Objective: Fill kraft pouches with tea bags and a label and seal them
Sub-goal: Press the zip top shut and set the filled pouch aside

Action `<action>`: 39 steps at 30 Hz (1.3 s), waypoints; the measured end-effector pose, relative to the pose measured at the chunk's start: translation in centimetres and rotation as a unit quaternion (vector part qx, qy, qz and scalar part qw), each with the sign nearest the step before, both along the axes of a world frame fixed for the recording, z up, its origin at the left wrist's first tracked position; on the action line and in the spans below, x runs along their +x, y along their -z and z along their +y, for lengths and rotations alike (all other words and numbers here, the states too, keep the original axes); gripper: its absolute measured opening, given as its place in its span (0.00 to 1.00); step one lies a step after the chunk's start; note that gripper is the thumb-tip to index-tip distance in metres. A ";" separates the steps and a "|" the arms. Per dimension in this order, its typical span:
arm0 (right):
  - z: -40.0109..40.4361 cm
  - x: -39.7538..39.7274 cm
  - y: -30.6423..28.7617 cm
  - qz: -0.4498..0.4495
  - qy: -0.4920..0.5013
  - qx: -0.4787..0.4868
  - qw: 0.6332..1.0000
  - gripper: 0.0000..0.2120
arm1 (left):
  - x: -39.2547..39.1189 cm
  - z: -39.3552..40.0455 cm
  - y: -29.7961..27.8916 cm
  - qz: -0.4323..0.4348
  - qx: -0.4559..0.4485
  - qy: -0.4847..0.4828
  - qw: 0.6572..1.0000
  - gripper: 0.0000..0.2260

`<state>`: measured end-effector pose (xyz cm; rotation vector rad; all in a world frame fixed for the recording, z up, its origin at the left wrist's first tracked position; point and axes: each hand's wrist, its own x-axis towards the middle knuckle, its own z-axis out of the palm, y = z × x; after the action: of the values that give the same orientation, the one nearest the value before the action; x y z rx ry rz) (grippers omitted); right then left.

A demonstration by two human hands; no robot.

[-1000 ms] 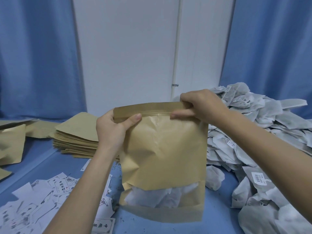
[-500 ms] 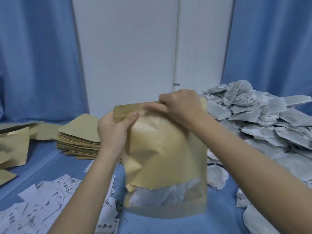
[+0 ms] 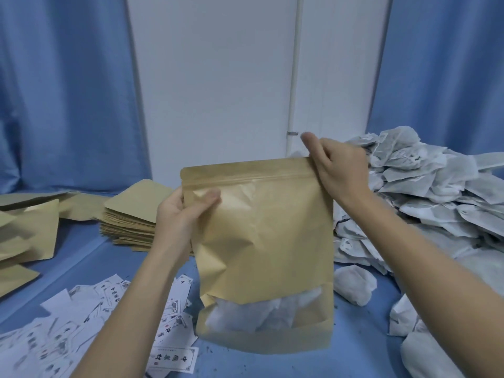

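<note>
Lower left: printed labels [image 3: 114, 323] scattered on the blue table [image 3: 362, 336]. Left of centre: stacked empty pouches [image 3: 131, 214]. Left hand [image 3: 182, 214] grips the upright kraft pouch [image 3: 264, 241] at its left edge, centre frame. Right hand [image 3: 341, 170] pinches its top right corner. Right: heaped tea bags [image 3: 436, 192].

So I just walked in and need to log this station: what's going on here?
A person is packing tea. They hold a kraft pouch upright over the blue table. The left hand grips its upper left edge, and the right hand pinches the top right corner by the zip strip. White tea bags show through the pouch's window. A heap of loose tea bags lies to the right, a stack of empty pouches and scattered labels to the left.
</note>
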<state>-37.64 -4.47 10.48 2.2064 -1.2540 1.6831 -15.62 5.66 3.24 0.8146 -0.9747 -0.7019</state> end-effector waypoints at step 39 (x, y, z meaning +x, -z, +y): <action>5.1 36.8 10.7 -0.197 -0.410 0.599 0.659 0.11 | 17.5 2.8 6.8 0.419 0.118 -0.013 0.900 0.21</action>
<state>-0.85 0.62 -0.24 3.7864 -2.1044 1.8709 1.92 8.46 -3.54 0.6292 -0.0958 -1.0381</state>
